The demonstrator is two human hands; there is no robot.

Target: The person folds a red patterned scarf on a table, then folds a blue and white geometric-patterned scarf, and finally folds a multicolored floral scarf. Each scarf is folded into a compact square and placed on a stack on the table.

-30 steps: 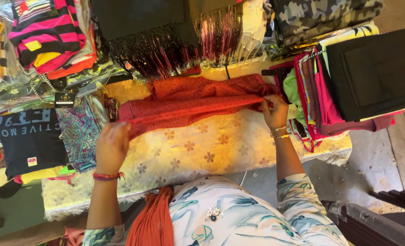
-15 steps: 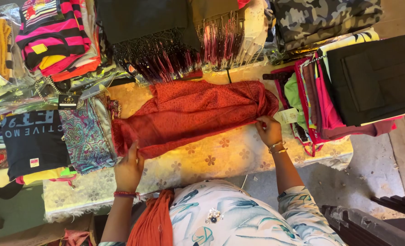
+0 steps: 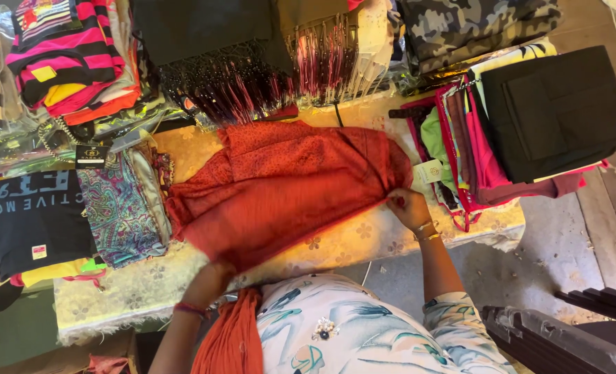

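Note:
A red-orange patterned garment [image 3: 280, 187] lies spread over the middle of a table covered with a pale floral cloth [image 3: 336, 239]. My left hand [image 3: 207, 280] grips the garment's near corner at the table's front edge, partly hidden under the fabric. My right hand [image 3: 406, 206] pinches the garment's right edge, with bangles on the wrist. An orange scarf [image 3: 228, 336] hangs down my front.
Folded clothes ring the table: a paisley piece [image 3: 118, 208] and a dark printed shirt [image 3: 34, 215] at left, striped pink tops [image 3: 66, 59] far left, black fringed fabric [image 3: 218, 69] behind, a black folded stack [image 3: 557, 111] over pink items at right, camouflage cloth [image 3: 474, 28] behind.
The garment has been drawn toward me and spread wider. My left hand moved down to the table's front edge; my right hand moved down with the right edge.

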